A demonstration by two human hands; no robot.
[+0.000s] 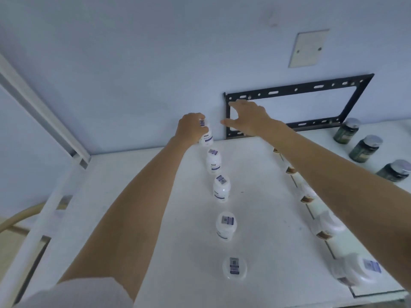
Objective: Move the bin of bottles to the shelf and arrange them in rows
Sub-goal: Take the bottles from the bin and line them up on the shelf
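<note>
Five white bottles point(220, 187) line the shelf point(155, 196) as the left hand's point(191, 130) grip wraps the rearmost bottle point(205, 135), extending that row, while the right hand point(246, 116) hovers spread, empty.

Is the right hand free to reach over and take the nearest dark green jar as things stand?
Probably yes. The right hand is open and holds nothing, hovering near the wall by the black bracket. The nearest dark green jar stands in the open on the shelf, on that arm's outer side, with nothing covering it.
</note>
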